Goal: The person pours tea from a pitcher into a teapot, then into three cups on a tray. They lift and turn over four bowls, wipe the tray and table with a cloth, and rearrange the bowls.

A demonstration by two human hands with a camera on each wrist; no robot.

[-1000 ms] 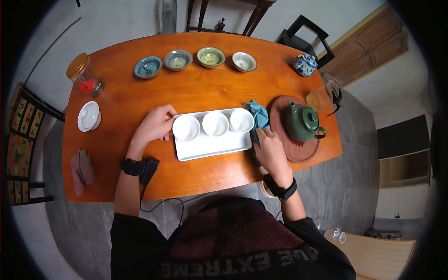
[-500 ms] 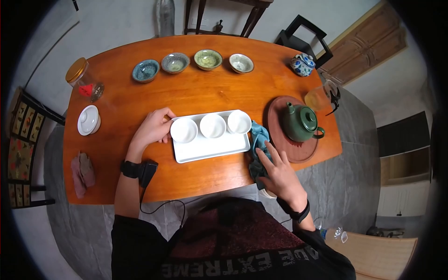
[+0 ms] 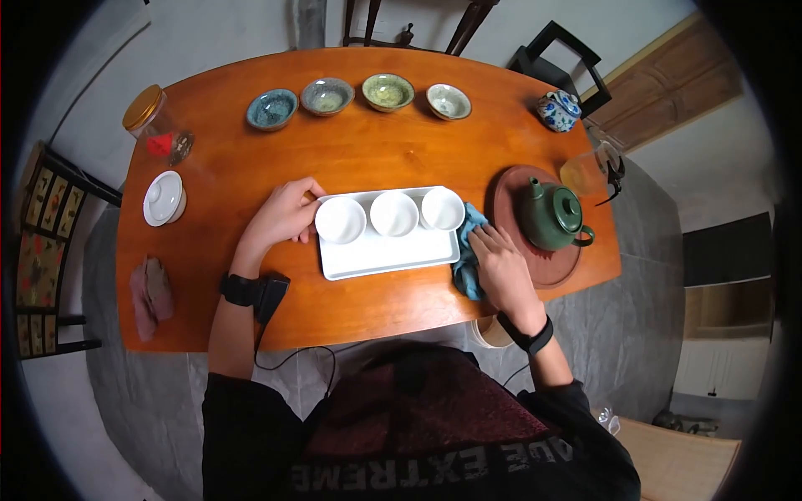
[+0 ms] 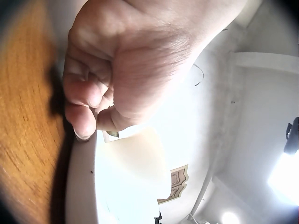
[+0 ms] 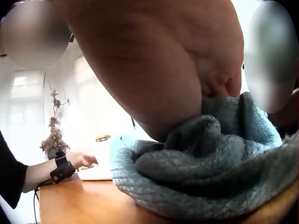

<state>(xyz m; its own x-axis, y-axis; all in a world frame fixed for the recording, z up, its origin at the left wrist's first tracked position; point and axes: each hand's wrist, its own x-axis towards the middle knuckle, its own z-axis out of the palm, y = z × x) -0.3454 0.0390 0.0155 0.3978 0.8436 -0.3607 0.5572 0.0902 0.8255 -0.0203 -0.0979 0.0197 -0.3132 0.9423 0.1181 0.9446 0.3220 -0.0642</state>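
Note:
A white rectangular tray (image 3: 388, 257) lies on the wooden table with three white cups in a row along its far side: the left cup (image 3: 341, 220), the middle cup (image 3: 394, 215) and the right cup (image 3: 443, 209). My left hand (image 3: 288, 210) pinches the tray's left end; in the left wrist view the thumb and fingers meet at its rim. Beside the tray's right end, my right hand (image 3: 505, 265) grips a bunched teal cloth (image 3: 468, 274). The right wrist view shows its thumb and fingers sunk into the cloth folds (image 5: 187, 172), fingertips mostly hidden.
To the right, a green teapot (image 3: 551, 217) stands on a round brown tray (image 3: 508, 194), with a glass pitcher (image 3: 586, 173) behind it. Several bowls (image 3: 327, 96) line the far side. At left are a lidded white bowl (image 3: 164, 199), a glass jar (image 3: 159, 134) and a pinkish cloth (image 3: 150, 296).
My right hand was over the cloth with fingers spread half a second ago; now it has closed into it. The cloth, earlier stretched towards the table's front edge, is more bunched. The left hand keeps its place.

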